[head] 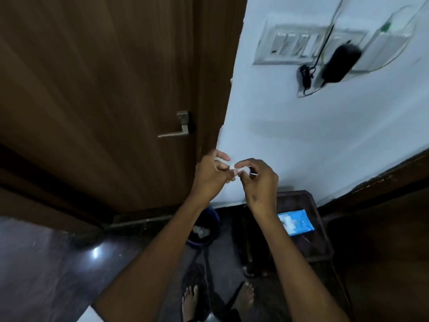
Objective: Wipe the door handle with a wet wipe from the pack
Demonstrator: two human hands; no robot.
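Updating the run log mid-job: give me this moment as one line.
stage: wipe in hand, handle not yet touched | left hand + right hand: pinching white wipe | door handle: untouched | pack: on stool

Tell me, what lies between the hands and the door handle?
Nothing: in the head view only bare brown door separates the hands from the door handle.

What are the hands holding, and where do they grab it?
A small white wipe, pinched between the fingertips of the left hand and right hand, one at each end.
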